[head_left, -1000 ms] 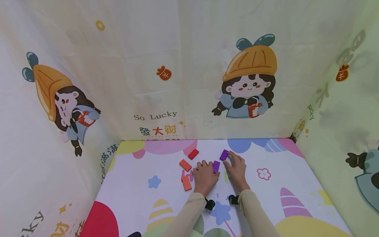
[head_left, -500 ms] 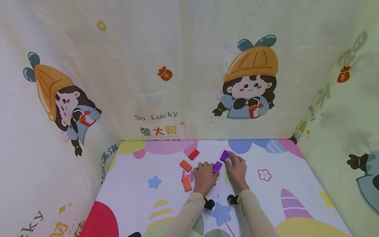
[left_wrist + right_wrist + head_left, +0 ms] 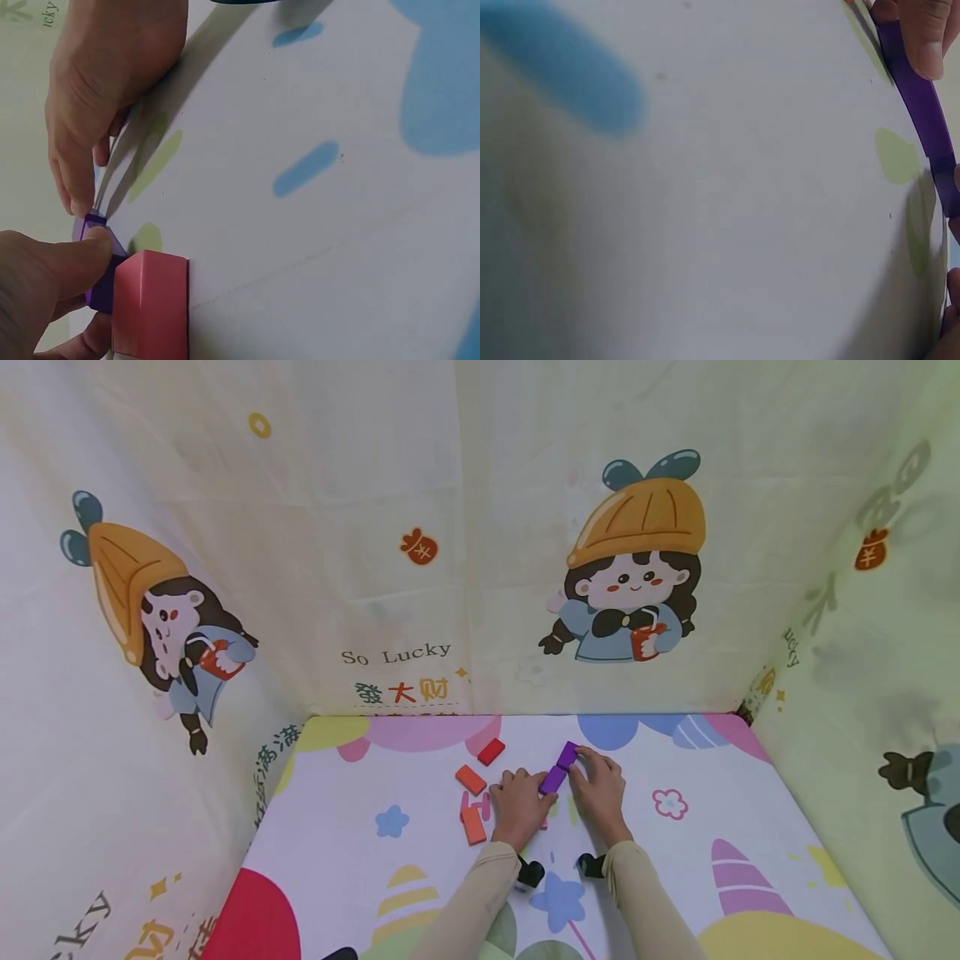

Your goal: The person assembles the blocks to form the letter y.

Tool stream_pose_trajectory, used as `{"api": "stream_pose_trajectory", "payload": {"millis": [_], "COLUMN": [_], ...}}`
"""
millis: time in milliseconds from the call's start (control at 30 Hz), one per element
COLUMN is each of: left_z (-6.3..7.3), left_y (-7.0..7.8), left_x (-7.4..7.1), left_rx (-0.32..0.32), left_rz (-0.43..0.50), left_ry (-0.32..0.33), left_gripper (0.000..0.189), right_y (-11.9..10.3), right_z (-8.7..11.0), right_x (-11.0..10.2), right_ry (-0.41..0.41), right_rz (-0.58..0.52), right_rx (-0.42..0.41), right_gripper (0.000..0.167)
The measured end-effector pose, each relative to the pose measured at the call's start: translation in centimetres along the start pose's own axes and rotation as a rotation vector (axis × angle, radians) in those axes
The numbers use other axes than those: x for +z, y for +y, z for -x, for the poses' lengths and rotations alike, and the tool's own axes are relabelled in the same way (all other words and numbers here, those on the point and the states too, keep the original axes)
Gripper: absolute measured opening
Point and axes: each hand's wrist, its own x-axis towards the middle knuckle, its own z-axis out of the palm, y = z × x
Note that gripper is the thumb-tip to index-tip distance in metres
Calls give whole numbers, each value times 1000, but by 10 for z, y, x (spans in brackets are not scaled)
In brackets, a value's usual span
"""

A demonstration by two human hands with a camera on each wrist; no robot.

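While the left hand (image 3: 519, 806) holds the near purple block (image 3: 553, 780) narrowly between thumb and fingers, the right hand (image 3: 600, 789) pinches the far purple block (image 3: 567, 754). These two blocks lie on the printed tabletop (image 3: 337, 839), end to end and touching, in one slanting line. Left of the left hand are two orange blocks (image 3: 471, 780), with a red block (image 3: 491, 752) farther away. Just beside the near purple block, the left wrist view shows a coral block (image 3: 154, 307).
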Motion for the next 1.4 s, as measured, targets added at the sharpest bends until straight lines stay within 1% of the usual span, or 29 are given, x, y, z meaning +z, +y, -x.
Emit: {"api": "stream_pose_trajectory", "payload": {"millis": [100,433,667,967,1400], "left_z": [-1,-1,-3,-3,-3], "left_y": [0,0,-1,-1,-2], "left_x": [2,0,4,4,4], "left_rx": [-3,-12,-18,-21,-16], "left_rz": [11,59,67,66,59], "left_ry": [1,-13,-11,-13,-3], "left_gripper": [53,52,53,54,52], "right_y": [-1,0,-1,1,1], "right_z": [0,2,2,2,3], "right_x": [-1,-1,-2,-2,-2], "right_ry": [-3,-10,-34,-19,-1], "right_rz": [-9,5,7,2,-5], "right_rx": [-9,-11,3,-28,-41], "right_gripper": [45,44,45,42,41]}}
